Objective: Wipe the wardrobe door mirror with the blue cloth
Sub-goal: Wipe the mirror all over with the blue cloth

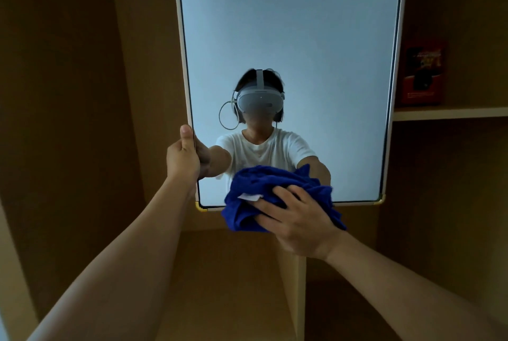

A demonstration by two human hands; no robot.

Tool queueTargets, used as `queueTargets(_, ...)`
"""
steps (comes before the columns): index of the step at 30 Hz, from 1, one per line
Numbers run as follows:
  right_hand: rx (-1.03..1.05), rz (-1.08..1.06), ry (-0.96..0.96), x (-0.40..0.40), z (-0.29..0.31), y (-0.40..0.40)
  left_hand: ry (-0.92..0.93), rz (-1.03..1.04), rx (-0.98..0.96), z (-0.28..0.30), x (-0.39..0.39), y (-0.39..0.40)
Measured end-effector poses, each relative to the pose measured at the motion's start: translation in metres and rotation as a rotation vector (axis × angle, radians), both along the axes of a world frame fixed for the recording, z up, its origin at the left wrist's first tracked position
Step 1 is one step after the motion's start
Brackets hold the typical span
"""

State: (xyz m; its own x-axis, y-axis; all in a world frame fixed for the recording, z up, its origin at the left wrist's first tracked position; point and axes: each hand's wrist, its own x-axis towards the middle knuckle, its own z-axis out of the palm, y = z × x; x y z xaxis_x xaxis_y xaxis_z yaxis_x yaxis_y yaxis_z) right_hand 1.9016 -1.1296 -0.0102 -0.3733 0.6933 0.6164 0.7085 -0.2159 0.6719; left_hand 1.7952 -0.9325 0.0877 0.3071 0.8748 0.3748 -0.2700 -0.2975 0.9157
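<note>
A tall mirror (291,24) in a pale frame hangs on the wardrobe door straight ahead. My left hand (182,155) grips the frame's left edge low down, thumb up along the frame. My right hand (298,224) presses a bunched blue cloth (264,189) against the mirror's bottom edge, right of centre. The cloth overlaps the lower frame and has a small white label showing. The glass reflects a person in a white T-shirt wearing a headset, with both arms stretched forward.
Wooden wardrobe panels (68,93) surround the mirror. A shelf (450,113) at the right carries a dark red box (423,74). Yellow caps mark the frame's bottom corners (201,207). A wooden divider (299,299) stands below the mirror.
</note>
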Motion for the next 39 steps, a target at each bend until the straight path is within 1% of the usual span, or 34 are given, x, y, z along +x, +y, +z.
queueTargets(3,0.061,-0.061,-0.017,0.020,-0.002,-0.027,-0.003,0.037,-0.021,0.000,0.001,-0.003)
queueTargets(8,0.268,-0.162,0.057,0.039,0.000,-0.055,0.031,0.072,0.036,-0.003,0.002,-0.003)
queueTargets(13,0.363,-0.218,0.081,0.050,0.010,-0.068,0.043,0.091,0.098,-0.005,0.000,0.000)
queueTargets(18,0.529,-0.284,0.257,0.058,0.031,-0.080,0.040,0.091,0.071,-0.005,0.002,-0.001)
queueTargets(21,0.602,-0.289,0.312,0.060,0.060,-0.078,0.003,0.068,0.060,-0.006,0.002,-0.002)
queueTargets(24,0.718,-0.290,0.417,0.054,0.092,-0.070,-0.003,0.071,0.056,-0.005,0.002,-0.004)
queueTargets(27,0.798,-0.263,0.486,0.047,0.103,-0.064,0.002,0.080,0.049,-0.004,0.002,-0.005)
queueTargets(30,0.774,-0.247,0.514,0.042,0.078,-0.061,-0.010,0.084,0.041,-0.005,0.002,-0.006)
queueTargets(33,0.648,-0.228,0.476,0.039,0.032,-0.062,-0.014,0.095,0.036,-0.005,0.002,-0.006)
queueTargets(35,0.557,-0.228,0.429,0.041,0.014,-0.067,-0.007,0.105,0.042,-0.006,0.002,-0.007)
queueTargets(37,0.541,-0.232,0.423,0.046,0.018,-0.071,-0.018,0.103,0.039,-0.006,0.002,-0.008)
queueTargets(39,0.588,-0.236,0.445,0.048,0.037,-0.071,-0.024,0.088,0.029,-0.007,0.001,-0.008)
